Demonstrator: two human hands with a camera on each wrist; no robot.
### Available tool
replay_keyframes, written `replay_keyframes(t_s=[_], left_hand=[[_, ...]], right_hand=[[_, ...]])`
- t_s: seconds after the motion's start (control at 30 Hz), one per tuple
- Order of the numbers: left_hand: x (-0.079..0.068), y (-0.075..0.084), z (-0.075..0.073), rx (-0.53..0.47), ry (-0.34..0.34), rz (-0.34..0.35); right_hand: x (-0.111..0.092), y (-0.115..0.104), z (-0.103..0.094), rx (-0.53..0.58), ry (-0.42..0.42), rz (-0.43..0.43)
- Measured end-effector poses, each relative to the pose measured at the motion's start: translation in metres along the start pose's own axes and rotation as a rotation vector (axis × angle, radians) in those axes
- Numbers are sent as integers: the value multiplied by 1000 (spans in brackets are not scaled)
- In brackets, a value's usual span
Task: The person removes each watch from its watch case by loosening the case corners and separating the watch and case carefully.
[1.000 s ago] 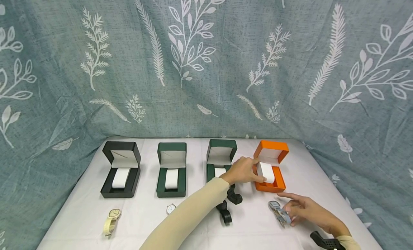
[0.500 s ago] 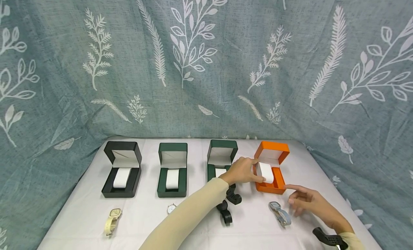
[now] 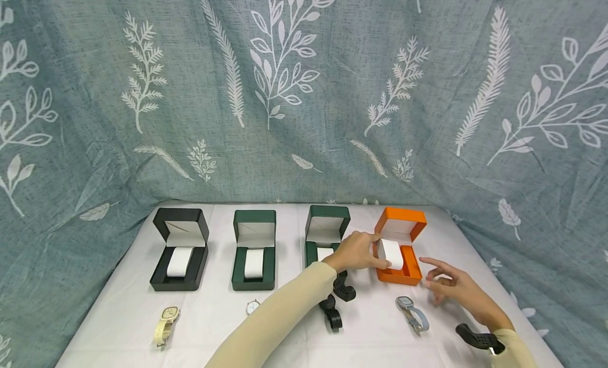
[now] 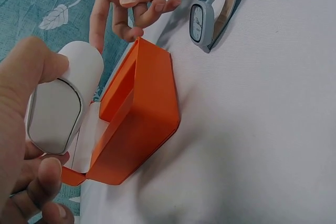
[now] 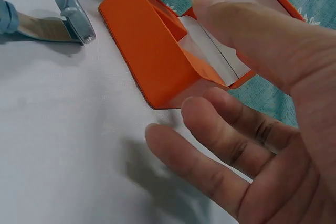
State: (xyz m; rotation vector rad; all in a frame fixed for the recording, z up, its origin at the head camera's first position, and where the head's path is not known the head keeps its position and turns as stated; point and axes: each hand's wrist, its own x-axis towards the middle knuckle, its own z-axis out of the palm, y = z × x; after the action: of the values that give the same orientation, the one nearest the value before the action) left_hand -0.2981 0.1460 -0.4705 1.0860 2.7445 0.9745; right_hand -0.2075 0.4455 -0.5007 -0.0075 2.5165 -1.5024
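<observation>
My left hand (image 3: 356, 251) pinches a white watch cushion (image 3: 391, 253) between thumb and fingers, over the open orange watch box (image 3: 399, 277). In the left wrist view the cushion (image 4: 84, 69) is tilted above the box (image 4: 149, 111). My right hand (image 3: 458, 289) hovers just right of that box, fingers loosely spread and holding nothing. The right wrist view shows its fingers (image 5: 178, 153) close to the box's side. On the white cloth in front of the box lies a watch with a light blue strap (image 3: 418, 318).
A black box (image 3: 155, 275) and two green boxes (image 3: 237, 278) stand open to the left, each with a white cushion. A cream-strapped watch (image 3: 165, 326), a small round watch (image 3: 252, 307) and a black watch (image 3: 332, 314) lie in front. A patterned curtain (image 3: 304, 183) hangs behind.
My right hand has left the blue-strapped watch and moved up beside the orange box. My left hand still holds the cushion in about the same place.
</observation>
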Motion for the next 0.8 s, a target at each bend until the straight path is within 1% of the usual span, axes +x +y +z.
replay_keyframes(t_s=[0.2, 0.33, 0.5, 0.8], left_hand=[[1, -1, 1, -6, -6, -14], [1, -1, 1, -8, -8, -13], [1, -2, 1, 20, 5, 7], [1, -3, 1, 17, -1, 6]], right_hand=[[14, 0, 2, 6, 4, 37], [21, 3, 1, -1, -6, 28], [28, 6, -1, -6, -15, 1], [34, 7, 0, -4, -26, 10]])
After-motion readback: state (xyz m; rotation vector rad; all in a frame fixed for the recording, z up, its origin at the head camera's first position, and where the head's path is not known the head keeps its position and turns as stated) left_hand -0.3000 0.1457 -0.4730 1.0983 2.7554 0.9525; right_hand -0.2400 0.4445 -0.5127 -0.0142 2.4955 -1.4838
